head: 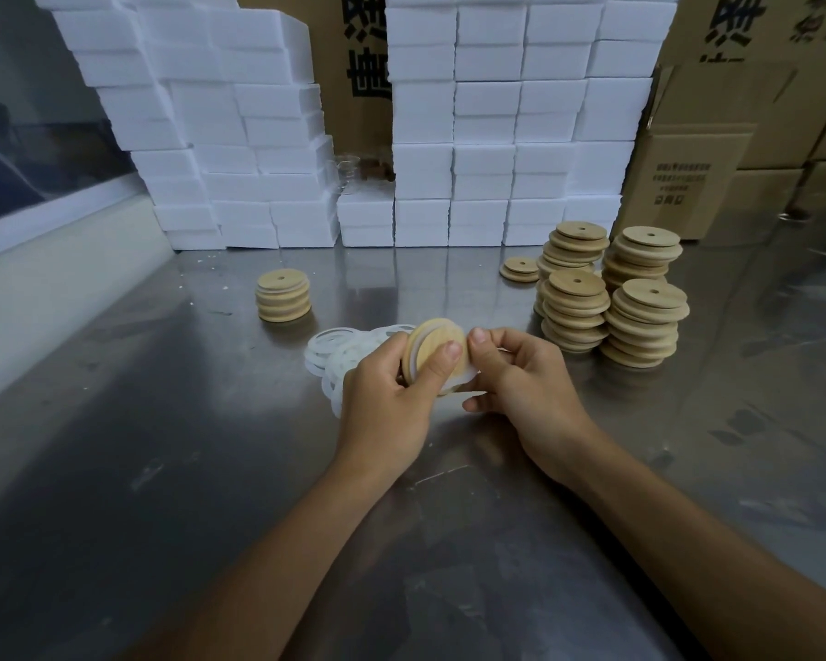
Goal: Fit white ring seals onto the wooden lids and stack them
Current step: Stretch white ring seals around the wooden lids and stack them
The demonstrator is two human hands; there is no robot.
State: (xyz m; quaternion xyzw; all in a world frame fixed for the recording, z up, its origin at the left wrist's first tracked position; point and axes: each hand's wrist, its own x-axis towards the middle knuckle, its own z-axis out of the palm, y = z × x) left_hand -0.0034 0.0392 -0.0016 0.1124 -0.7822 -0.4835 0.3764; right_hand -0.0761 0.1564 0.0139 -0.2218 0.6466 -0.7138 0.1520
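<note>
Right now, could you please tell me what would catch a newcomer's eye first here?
At centre, the left hand and right hand hold a wooden lid with a white ring half on it. Tall lid stacks stand to the right, and a wall of white foam boxes rises behind.

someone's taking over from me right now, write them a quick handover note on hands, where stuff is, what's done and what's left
Left hand: grips the wooden lid on edge, thumb on its face.
Right hand: pinches the white ring seal at the lid's rim; seal only partly on.
Loose seals lie in a pile on the metal table, just behind the left hand.
Done: a short stack of finished lids at far left, seals visible between them.
Left: finish seating this seal, add the lid to that stack, then work through the tall stacks of bare lids at right, plus the lone lid beside them.
</note>
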